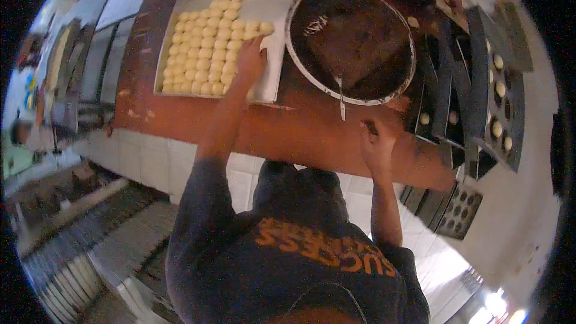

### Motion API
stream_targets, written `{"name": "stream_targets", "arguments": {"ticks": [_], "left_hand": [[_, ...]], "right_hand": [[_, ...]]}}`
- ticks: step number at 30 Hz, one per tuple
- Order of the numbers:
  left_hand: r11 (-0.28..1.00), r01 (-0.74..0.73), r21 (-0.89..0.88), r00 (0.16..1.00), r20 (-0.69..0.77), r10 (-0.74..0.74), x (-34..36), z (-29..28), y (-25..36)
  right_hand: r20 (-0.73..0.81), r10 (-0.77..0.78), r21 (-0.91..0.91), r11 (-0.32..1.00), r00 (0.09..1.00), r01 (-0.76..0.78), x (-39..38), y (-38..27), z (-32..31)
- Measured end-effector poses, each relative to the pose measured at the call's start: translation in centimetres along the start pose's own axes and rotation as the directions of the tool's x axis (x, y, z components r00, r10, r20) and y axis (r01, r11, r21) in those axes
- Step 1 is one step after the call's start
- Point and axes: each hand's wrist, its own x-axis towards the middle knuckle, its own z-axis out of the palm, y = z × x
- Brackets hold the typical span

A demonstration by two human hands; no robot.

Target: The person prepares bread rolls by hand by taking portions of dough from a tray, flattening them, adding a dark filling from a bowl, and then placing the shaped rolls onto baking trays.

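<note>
Watching through the head camera, I have the left hand [252, 60] over the right part of the tray [273, 63], which sits toward the far left corner of the table [162, 115]. Its fingertips are at the end ball [266, 27] of a row of dough balls [204, 54]; I can't tell if they grip it or only touch it. The balls are packed in rows toward the tray's left edge, with metal showing along its right edge. The right hand [378, 141] is well apart from the left, by the table's near edge, fingers curled; there's a dark patch inside the curl, and I can't tell if that's something held or shadow. Right of the tray is the round basin [289, 36] of dark stuff [354, 42], with a spoon-like tool [342, 102] across its near rim. For a good pick, I'd judge: take from the exposed right end, thumb on the open side, light pinch low down, roll the ball free of its neighbour before lifting. The dough looks soft, so squeezing would probably dent it, and a dragged wrist could smear the nearer rows. I'd lift the forearm a bit, and keep the right hand clear of that handle.
</note>
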Motion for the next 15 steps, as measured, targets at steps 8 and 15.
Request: {"name": "stream_targets", "arguments": {"ticks": [8, 15], "left_hand": [[0.996, -0.004, 0.085, 0.927, 0.374, -0.028, 10.7, 6.8, -3.9], [0.032, 0.491, -0.87, 0.828, 0.455, -0.328, 1.3, -3.1, 1.5]], "right_hand": [[0.101, 0.216, -0.383, 0.909, 0.971, -0.163, 3.0, -3.2, 4.3], [0.241, 0.321, -0.672, 0.736, 0.916, -0.082, 5.3, -4.6, 6.5]]}}
